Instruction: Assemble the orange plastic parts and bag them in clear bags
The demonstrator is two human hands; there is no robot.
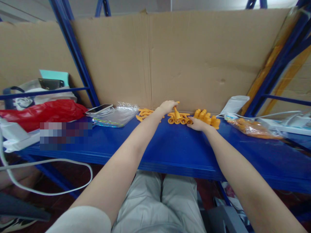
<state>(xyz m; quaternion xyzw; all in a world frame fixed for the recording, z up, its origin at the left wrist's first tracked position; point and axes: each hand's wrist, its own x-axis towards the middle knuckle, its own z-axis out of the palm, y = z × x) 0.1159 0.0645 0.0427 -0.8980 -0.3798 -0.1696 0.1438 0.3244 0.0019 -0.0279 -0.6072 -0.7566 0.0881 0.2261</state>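
At the back of the blue shelf my left hand (168, 106) pinches the narrow upper end of a yellow-orange trumpet-shaped plastic piece (177, 115), which stands tilted with its flared end down. Similar trumpet-shaped pieces (171, 120) lie in a row beneath and beside it, their round openings facing me. My right hand (197, 124) has its fingers around the rightmost flared piece (189, 121) of that row; its fingertips are partly hidden. Just beyond the right hand stand several chunky yellow-orange pieces (204, 116). Thin curved yellow-orange pieces (144, 113) lie partly behind my left forearm.
The blue shelf (177, 152) backs onto a cardboard panel (184, 58) between blue posts. Left are a phone (103, 109) with a white cable, a clear plastic bag (121, 116) and a red bag (46, 111). Right are a bag of yellow-orange pieces (255, 127) and a white power strip (286, 125).
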